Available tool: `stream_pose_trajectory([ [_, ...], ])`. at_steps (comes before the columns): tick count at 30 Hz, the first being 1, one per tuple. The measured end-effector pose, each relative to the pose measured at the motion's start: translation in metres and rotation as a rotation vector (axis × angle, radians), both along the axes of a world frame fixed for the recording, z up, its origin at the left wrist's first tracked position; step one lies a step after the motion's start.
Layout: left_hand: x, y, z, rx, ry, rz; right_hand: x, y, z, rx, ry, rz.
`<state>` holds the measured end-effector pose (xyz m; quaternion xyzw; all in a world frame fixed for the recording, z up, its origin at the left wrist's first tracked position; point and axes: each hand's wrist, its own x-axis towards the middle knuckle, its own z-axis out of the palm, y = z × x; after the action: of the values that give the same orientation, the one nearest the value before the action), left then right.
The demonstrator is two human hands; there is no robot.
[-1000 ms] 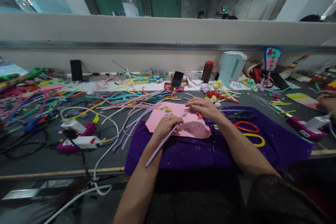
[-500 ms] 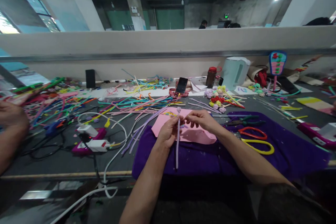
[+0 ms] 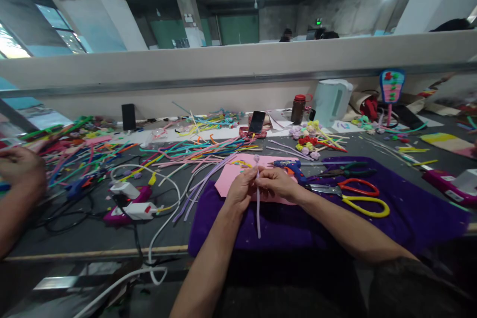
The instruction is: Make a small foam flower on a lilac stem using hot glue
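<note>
My left hand (image 3: 241, 191) and my right hand (image 3: 276, 183) meet over a pink foam sheet (image 3: 231, 179) that lies on a purple cloth (image 3: 406, 208). Both pinch a lilac pipe cleaner (image 3: 258, 213) held upright; its lower end hangs below my fingers and a small curled tip shows above them. A blue glue gun (image 3: 292, 166) lies just beyond my right hand. Red-handled scissors (image 3: 354, 188) and yellow-handled scissors (image 3: 367, 204) rest to the right on the cloth.
Heaps of coloured pipe cleaners (image 3: 179, 149) cover the grey table (image 3: 74, 228). A power strip with white plugs (image 3: 128, 203) and cables sits at left. Another person's hand (image 3: 20, 169) is at the far left. A phone (image 3: 256, 121), jar (image 3: 298, 108) and white kettle (image 3: 331, 99) stand at the back.
The pipe cleaner swung from slanting under my left forearm to upright. My right hand came in from the pink sheet to join the left on it. Another person's hand appeared at left.
</note>
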<state>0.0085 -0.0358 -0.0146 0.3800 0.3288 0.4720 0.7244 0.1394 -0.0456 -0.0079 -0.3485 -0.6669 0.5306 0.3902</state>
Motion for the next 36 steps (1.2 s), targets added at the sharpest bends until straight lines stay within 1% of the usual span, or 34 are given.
stream_pose_trajectory([
  [3, -0.001, 0.0, 0.003, -0.001, 0.022, 0.099, 0.0, 0.001, -0.002, 0.013, -0.061, 0.002],
  [6, -0.002, -0.001, 0.008, 0.019, 0.076, 0.105, 0.001, 0.001, -0.001, 0.04, -0.142, 0.002],
  [8, -0.002, -0.001, 0.01, 0.03, 0.094, 0.104, 0.006, 0.001, 0.005, 0.07, -0.185, 0.01],
  [10, -0.003, -0.001, 0.011, 0.029, 0.099, 0.125, 0.021, 0.003, 0.015, 0.092, -0.213, 0.006],
  [11, -0.003, -0.001, 0.011, 0.022, 0.102, 0.137, 0.033, 0.004, 0.02, 0.103, -0.225, -0.027],
  [12, -0.003, -0.001, 0.011, 0.013, 0.107, 0.144, 0.047, 0.006, 0.024, 0.12, -0.237, -0.074],
  [13, -0.003, -0.001, 0.011, 0.005, 0.115, 0.146, 0.061, 0.008, 0.027, 0.174, -0.297, -0.19],
  [14, -0.003, -0.001, 0.01, -0.002, 0.126, 0.143, 0.077, 0.011, 0.029, 0.23, -0.393, -0.328],
  [15, -0.003, -0.001, 0.01, -0.006, 0.138, 0.137, 0.091, 0.013, 0.029, 0.287, -0.541, -0.453],
  [17, -0.003, -0.001, 0.01, -0.003, 0.158, 0.118, 0.113, 0.018, 0.024, 0.305, -0.899, -0.553],
  [18, -0.003, -0.001, 0.01, 0.0, 0.162, 0.11, 0.119, 0.02, 0.02, 0.279, -1.053, -0.555],
  [20, -0.003, -0.001, 0.01, 0.007, 0.162, 0.101, 0.121, 0.022, 0.012, 0.222, -1.258, -0.518],
  [23, -0.003, -0.001, 0.01, 0.014, 0.17, 0.1, 0.109, 0.023, 0.002, 0.168, -1.376, -0.491],
  [27, -0.002, -0.001, 0.01, 0.034, 0.176, 0.086, 0.099, 0.026, -0.001, 0.101, -1.39, -0.482],
  [29, -0.002, -0.001, 0.009, 0.037, 0.158, 0.079, 0.101, 0.027, 0.0, 0.067, -1.349, -0.522],
  [31, -0.003, -0.001, 0.009, 0.023, 0.147, 0.082, 0.106, 0.028, 0.0, 0.049, -1.269, -0.59],
  [33, -0.004, -0.001, 0.01, 0.004, 0.142, 0.09, 0.111, 0.028, 0.001, 0.061, -1.127, -0.645],
  [36, -0.004, -0.001, 0.011, 0.008, 0.113, 0.078, 0.113, 0.026, 0.003, 0.099, -0.765, -0.694],
])
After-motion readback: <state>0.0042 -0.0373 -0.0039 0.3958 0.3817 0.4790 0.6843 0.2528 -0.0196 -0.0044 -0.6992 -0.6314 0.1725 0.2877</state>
